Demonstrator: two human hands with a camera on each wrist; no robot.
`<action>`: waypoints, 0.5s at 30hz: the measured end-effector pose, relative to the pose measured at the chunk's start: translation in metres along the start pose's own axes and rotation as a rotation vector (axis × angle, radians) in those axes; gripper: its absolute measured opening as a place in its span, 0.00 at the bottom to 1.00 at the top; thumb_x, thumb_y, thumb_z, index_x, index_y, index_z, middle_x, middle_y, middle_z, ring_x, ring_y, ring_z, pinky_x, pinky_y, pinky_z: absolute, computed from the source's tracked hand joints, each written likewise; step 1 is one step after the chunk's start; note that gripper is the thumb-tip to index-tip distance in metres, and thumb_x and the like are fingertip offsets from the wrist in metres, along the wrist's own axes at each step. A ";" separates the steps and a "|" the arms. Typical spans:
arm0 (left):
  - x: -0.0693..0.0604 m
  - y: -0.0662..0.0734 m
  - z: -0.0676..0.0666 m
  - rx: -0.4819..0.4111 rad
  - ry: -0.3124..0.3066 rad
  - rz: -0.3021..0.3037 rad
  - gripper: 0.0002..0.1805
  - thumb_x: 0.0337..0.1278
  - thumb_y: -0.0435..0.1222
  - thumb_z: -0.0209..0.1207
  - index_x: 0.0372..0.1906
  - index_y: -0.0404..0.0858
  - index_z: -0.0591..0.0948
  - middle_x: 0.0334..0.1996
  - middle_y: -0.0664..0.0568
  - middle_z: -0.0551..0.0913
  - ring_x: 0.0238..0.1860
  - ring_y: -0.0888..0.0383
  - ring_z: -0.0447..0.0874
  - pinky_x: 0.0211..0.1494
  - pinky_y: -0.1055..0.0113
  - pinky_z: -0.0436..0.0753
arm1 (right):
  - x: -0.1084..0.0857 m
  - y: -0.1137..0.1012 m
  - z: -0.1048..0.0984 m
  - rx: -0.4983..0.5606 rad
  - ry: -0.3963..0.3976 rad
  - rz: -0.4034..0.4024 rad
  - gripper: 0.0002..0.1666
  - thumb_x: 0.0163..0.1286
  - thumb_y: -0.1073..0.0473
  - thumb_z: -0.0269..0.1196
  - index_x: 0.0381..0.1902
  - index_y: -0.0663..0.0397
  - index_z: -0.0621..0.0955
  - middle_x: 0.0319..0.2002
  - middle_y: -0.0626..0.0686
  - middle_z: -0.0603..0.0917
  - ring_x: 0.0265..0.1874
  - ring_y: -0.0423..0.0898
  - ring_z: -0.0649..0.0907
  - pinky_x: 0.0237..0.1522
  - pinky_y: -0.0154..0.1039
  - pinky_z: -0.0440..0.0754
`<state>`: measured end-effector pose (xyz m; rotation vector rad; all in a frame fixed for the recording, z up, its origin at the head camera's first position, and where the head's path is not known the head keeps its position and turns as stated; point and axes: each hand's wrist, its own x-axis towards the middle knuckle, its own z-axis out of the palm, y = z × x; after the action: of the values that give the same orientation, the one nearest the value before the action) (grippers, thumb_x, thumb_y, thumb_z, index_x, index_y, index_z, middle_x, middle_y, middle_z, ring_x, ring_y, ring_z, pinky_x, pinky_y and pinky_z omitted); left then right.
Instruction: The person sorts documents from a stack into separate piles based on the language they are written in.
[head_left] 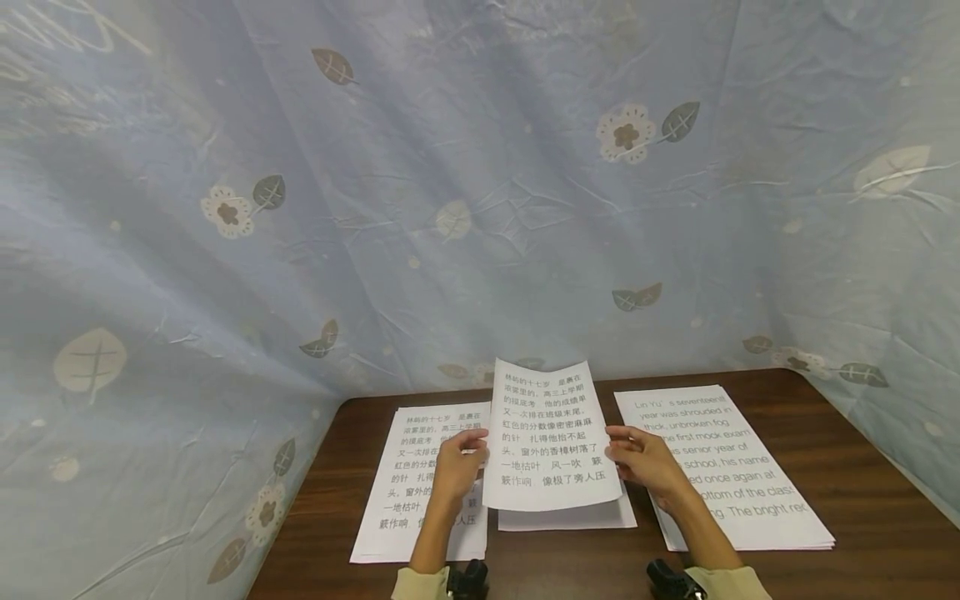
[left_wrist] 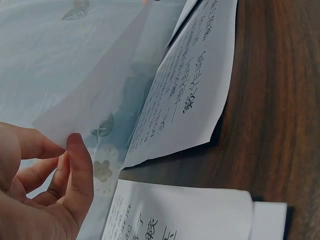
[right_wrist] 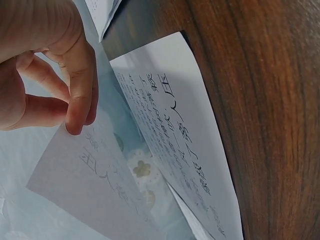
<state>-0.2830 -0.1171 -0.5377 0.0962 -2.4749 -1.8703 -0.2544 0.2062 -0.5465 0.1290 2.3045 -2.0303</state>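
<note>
Both hands hold up one sheet of paper (head_left: 551, 442) printed with Chinese text, tilted above the table. My left hand (head_left: 457, 467) pinches its left edge between thumb and fingers; the left wrist view shows this left hand (left_wrist: 55, 185) close up. At the opposite edge my right hand (head_left: 652, 467) pinches it too, and in the right wrist view the right hand (right_wrist: 55, 70) grips near a corner of the sheet (right_wrist: 95, 175). Beneath lies more paper (head_left: 566, 518), mostly hidden in the head view by the raised sheet.
To the left lies a stack of Chinese-text papers (head_left: 420, 533), partly behind the left forearm. On the right is a stack of English-text papers (head_left: 757, 492), partly covered by the right hand. All rest on a dark wooden table (head_left: 315, 508). A patterned blue cloth (head_left: 480, 275) hangs behind.
</note>
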 end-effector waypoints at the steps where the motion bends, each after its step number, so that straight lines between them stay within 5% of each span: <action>1: 0.000 0.000 0.000 0.000 -0.001 0.001 0.19 0.67 0.30 0.63 0.61 0.39 0.87 0.49 0.45 0.85 0.42 0.55 0.86 0.43 0.61 0.91 | 0.000 0.000 0.000 -0.002 0.004 0.001 0.32 0.77 0.63 0.64 0.75 0.68 0.73 0.57 0.64 0.86 0.42 0.44 0.84 0.41 0.39 0.88; 15: 0.001 0.002 -0.013 0.009 -0.006 0.024 0.20 0.68 0.30 0.62 0.62 0.37 0.86 0.50 0.43 0.85 0.43 0.53 0.86 0.44 0.60 0.90 | 0.001 0.003 0.014 -0.041 0.012 -0.023 0.29 0.77 0.65 0.64 0.72 0.67 0.75 0.56 0.66 0.85 0.43 0.47 0.87 0.43 0.41 0.90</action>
<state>-0.2828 -0.1293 -0.5317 0.0611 -2.4779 -1.8528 -0.2548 0.1923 -0.5512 0.1134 2.3631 -1.9970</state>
